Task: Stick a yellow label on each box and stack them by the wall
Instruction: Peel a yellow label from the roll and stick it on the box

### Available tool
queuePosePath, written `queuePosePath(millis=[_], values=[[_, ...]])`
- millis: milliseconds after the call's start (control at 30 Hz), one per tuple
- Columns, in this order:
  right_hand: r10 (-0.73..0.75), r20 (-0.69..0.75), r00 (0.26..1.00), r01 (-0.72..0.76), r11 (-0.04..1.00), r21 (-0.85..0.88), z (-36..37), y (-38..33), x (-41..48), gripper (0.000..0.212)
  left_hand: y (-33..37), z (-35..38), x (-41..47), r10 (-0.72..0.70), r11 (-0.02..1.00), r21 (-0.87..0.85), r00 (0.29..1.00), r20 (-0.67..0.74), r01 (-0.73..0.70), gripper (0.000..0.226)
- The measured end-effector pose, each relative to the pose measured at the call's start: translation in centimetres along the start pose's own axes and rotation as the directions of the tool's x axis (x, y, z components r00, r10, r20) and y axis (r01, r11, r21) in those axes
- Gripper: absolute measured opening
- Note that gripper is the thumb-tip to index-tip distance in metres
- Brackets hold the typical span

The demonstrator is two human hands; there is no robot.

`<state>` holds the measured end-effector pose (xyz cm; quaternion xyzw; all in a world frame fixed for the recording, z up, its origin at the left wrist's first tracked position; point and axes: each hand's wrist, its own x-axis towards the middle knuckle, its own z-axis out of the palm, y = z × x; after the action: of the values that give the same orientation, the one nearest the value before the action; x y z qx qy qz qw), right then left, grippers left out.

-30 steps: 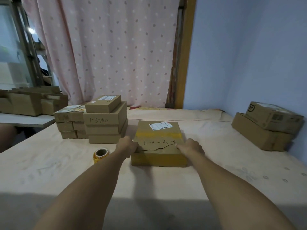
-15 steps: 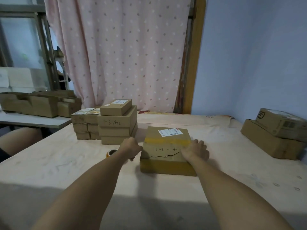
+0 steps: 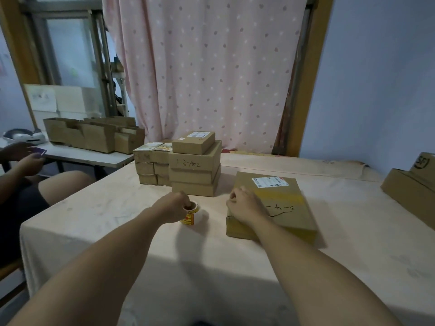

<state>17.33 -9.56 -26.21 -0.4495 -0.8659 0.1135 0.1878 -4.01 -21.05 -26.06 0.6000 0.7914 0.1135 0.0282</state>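
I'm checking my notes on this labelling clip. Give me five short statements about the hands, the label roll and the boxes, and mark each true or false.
1. The left hand is at the label roll, with a finger in its core. True.
2. The right hand is lifting the large box off the table. False: the box lies flat on the table and the hand rests on its near left corner.
3. The large box carries a white shipping label near its far edge. True.
4. The label roll sits on top of the large box. False: it is on the table, to the left of the box.
5. The box stack behind the roll has handwriting on one side. True.
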Motion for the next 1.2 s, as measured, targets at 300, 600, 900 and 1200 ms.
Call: queuePosePath(millis=[300,600,900,1200], values=[[-0.146,0.065,0.987,0.147,0.989,-0.008,3.5,-3.0,1.1,0.028,-1.1,1.8,0.6,0.153,0.932,0.322,0.986,0.068,-0.167,0.056],[-0.169,0.020,0.985,0.169,0.986,-0.013,3.4,-1.9,1.5,0.025,-1.9,2.7,1.5,-0.002,1.000,0.003,0.994,-0.105,0.003,0.010],[-0.237,-0.026,0.971,0.238,0.962,0.130,2.4,-3.4,1.9,0.046,1.0,0.7,2.5,-0.275,0.687,-0.723,0.947,-0.166,0.073,0.013],[-0.193,-0.155,0.969,0.219,0.959,0.177,1.7,-2.5,2.1,0.029,3.9,-0.8,2.6,-0.144,0.516,-0.855,0.989,-0.027,0.052,0.016]])
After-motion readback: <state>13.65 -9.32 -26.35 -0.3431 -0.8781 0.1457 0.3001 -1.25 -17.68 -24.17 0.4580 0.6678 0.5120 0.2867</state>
